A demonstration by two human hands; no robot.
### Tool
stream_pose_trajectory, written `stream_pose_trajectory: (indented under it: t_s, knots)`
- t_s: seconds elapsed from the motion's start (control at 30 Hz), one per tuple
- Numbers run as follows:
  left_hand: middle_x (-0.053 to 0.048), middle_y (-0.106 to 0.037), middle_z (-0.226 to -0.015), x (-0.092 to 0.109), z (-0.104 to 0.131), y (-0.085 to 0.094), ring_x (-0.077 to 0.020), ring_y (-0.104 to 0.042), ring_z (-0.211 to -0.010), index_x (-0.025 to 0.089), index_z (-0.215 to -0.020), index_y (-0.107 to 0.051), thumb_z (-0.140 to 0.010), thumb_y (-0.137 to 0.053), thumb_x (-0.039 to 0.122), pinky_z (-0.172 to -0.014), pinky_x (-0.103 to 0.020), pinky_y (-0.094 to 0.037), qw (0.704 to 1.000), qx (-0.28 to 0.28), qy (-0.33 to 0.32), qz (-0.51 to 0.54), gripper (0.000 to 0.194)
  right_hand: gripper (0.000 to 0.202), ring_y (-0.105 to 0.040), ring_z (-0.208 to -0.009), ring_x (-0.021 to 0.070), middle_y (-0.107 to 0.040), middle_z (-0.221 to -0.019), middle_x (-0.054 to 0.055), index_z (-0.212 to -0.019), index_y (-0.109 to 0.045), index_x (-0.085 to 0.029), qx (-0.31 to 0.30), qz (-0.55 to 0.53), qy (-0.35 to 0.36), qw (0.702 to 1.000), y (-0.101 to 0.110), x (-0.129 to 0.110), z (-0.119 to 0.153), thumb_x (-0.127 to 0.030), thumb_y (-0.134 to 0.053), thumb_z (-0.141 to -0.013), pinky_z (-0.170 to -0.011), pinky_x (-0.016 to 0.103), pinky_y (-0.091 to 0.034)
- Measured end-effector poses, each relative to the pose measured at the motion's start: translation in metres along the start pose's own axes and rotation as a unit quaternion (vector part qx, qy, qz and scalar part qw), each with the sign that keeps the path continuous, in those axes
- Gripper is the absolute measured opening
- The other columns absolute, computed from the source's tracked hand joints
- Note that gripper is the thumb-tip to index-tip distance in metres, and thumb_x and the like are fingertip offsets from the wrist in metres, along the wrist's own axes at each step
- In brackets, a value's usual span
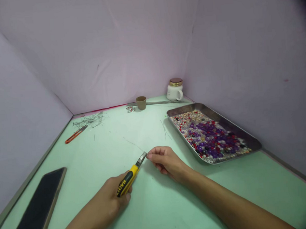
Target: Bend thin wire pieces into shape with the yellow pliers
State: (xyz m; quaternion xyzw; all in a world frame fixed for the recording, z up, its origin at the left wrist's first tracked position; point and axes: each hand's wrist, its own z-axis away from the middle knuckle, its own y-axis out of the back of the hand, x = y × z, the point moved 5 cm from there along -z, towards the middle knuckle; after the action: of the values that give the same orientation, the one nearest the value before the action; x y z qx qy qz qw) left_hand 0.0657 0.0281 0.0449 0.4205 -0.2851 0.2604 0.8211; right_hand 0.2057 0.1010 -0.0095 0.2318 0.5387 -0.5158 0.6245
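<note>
My left hand is wrapped round a pair of pliers with yellow and black handles. The metal jaws point up and to the right, toward my right fingertips. A thin wire runs from the jaws toward the far left, above the table. My right hand is closed in a pinch right beside the jaws, where the wire meets them. The bit of wire between those fingertips is mostly hidden.
At right lies a metal tray of mixed beads. Orange thread snips and a heap of wire scraps lie at left, a phone nearer. A small brown cup and a lidded white mug stand at the back.
</note>
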Motion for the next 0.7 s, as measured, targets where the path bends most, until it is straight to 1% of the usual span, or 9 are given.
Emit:
stream_pose_trajectory:
  t_s: [0.2,0.37,0.57,0.7]
  knots:
    - [0.007,-0.038,-0.058,-0.0058,-0.001,-0.0026,-0.0091,-0.033,-0.052,0.017,-0.076,-0.048,-0.071,-0.041,0.014,-0.049,-0.021,-0.028,0.999,-0.021,0.001,0.033,0.009,0.016,-0.035,-0.035,0.0026,-0.044,-0.047,-0.007,-0.066,-0.056,-0.014,-0.001,0.001,0.003,1.0,0.0014,0.0011,-0.0001,-0.027,-0.064,-0.062,-0.029,0.015,-0.023]
    - [0.007,-0.036,-0.058,-0.0068,-0.0005,-0.0026,-0.0087,-0.033,-0.051,0.017,-0.076,-0.047,-0.07,-0.041,0.014,-0.049,-0.02,-0.027,0.998,-0.024,-0.001,0.053,0.009,0.017,-0.035,-0.034,0.0027,-0.045,-0.046,-0.007,-0.064,-0.055,-0.014,0.002,0.004,0.011,1.0,0.0012,0.001,-0.0011,-0.027,-0.065,-0.06,-0.029,0.015,-0.027]
    - [0.007,-0.039,-0.06,-0.0058,0.001,-0.0016,-0.0091,-0.034,-0.053,0.018,-0.075,-0.046,-0.07,-0.04,0.013,-0.05,-0.021,-0.028,0.999,-0.014,-0.003,0.045,0.01,0.027,-0.035,-0.034,0.0035,-0.044,-0.045,-0.009,-0.08,-0.059,-0.012,0.004,-0.008,0.013,1.0,0.0006,0.0011,-0.0008,-0.026,-0.067,-0.059,-0.029,0.016,-0.028]
    - [0.006,-0.04,-0.062,-0.0044,0.0016,-0.0007,-0.0097,-0.035,-0.055,0.017,-0.076,-0.047,-0.069,-0.041,0.012,-0.051,-0.021,-0.029,0.999,-0.015,-0.009,0.042,0.011,0.027,-0.036,-0.034,0.0036,-0.045,-0.044,-0.008,-0.078,-0.059,-0.011,-0.001,-0.013,0.004,1.0,-0.0002,0.0013,-0.0003,-0.027,-0.067,-0.058,-0.03,0.017,-0.027]
